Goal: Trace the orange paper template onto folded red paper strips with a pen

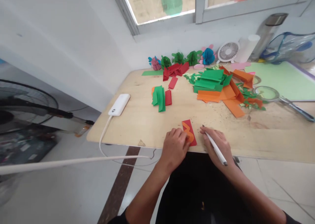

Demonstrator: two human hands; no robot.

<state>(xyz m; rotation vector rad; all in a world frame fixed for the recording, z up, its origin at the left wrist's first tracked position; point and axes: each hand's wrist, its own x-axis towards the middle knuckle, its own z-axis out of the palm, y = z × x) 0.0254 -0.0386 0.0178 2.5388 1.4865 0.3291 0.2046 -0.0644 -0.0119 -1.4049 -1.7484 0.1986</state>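
Plainly, at the table's [137,125] near edge, my left grip [174,146] bears on the work; whether pinching, I cannot tell. My right grip [223,144] grasps a pen [217,149]. Red paper [191,129] underlies the orange cutout [190,137]. Both judged light, easily creased: hold flat margins.

One head-worn camera on my feed; I look forward and steeply down over the wearer's lap [192,191]; left hand [175,145] and right hand [219,145] near, low in frame; table [140,122] mid-range; window [147,4] farther, top edge; floor [73,184] lower left.
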